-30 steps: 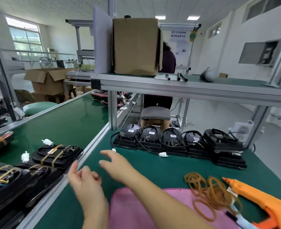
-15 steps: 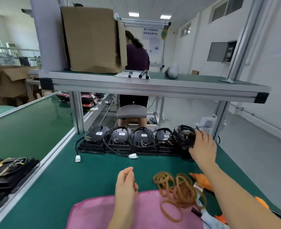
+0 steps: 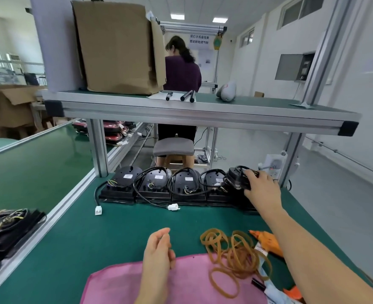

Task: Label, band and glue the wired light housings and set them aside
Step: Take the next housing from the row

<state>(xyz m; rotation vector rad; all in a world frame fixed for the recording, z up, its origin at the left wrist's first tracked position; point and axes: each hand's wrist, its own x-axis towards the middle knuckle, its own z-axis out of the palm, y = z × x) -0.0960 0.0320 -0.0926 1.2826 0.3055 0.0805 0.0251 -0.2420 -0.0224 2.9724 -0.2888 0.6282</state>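
Now rightmost housing (image 3: 236, 177) under right hand (image 3: 261, 186)

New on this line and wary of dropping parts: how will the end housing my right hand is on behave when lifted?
The housing under the right hand looks like rigid moulded plastic, so it should lift stiffly in one piece. Its cable, loosely coiled on top and unbanded, will probably flop and trail.

We are showing a bare left hand (image 3: 157, 249) and a bare right hand (image 3: 262, 189); both forearms (image 3: 308, 260) are showing bare to the view's edge.
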